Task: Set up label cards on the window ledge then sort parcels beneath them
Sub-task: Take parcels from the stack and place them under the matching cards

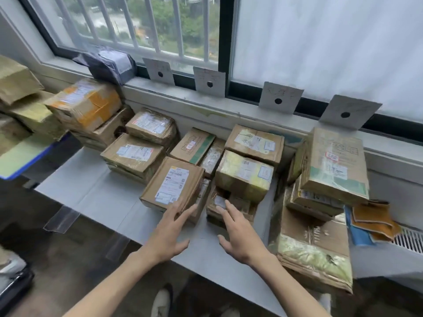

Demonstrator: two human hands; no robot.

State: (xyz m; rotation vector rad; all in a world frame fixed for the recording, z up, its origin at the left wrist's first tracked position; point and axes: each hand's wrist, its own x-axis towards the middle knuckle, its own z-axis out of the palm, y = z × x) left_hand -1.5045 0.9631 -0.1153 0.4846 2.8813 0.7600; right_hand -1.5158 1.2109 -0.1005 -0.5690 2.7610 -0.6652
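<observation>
On the grey table below the window ledge, parcels, both hands' grip wide.

Barred window left, frosted pane right, daylight; grey table; dark floor

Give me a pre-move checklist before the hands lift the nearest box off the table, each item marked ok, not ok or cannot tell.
1. Left hand free to grip: open, fingertips at the near edge of the nearest box. Ok.
2. Right hand free: open, holds nothing. Ok.
3. Four label cards standing on the window ledge, for instance the card above the middle stacks. Ok.
4. Writing on the cards legible: too blurred. Cannot tell.
5. Nothing stacked on the nearest box: top bare but for its shipping label. Ok.
6. Which card this box belongs under: cannot tell.
</observation>
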